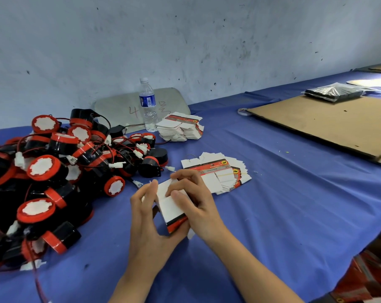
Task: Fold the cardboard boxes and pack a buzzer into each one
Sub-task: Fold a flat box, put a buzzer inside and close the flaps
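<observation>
Box point(171, 208) — left hand point(146, 221), right hand point(199, 203) gripping.

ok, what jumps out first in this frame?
A tangled heap of red-and-black buzzers fills the left side of the table. Centre front, the left hand and right hand hold a half-folded white-and-red box; fanned flat boxes lie just behind them.

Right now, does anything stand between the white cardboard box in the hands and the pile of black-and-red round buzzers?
Nothing visible: only blue tablecloth and a small white plug lie between cardboard box and buzzer pile.
</observation>
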The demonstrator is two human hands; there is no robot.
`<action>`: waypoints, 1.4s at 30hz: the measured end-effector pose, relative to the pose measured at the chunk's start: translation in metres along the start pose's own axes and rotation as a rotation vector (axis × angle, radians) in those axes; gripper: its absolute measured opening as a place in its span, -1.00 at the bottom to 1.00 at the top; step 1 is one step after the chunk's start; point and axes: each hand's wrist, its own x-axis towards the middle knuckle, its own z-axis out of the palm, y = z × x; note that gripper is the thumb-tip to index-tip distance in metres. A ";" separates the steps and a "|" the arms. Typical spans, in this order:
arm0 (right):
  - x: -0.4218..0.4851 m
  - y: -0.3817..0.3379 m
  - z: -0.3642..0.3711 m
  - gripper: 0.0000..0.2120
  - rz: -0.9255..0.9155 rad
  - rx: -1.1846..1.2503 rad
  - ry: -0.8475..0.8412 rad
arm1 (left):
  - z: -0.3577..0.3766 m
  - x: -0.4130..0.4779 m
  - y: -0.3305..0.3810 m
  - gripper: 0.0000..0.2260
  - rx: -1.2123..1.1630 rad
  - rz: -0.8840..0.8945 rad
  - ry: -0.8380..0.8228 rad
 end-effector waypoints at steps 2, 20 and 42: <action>0.001 0.000 0.000 -0.85 0.009 0.025 0.018 | -0.001 0.002 0.002 -0.18 0.070 0.055 -0.018; 0.006 0.005 -0.011 -0.89 0.082 0.071 0.005 | -0.001 0.002 0.007 -0.35 0.122 0.100 -0.024; -0.006 0.004 0.004 -0.64 0.020 0.079 0.098 | -0.005 0.004 0.004 -0.72 0.196 0.154 0.070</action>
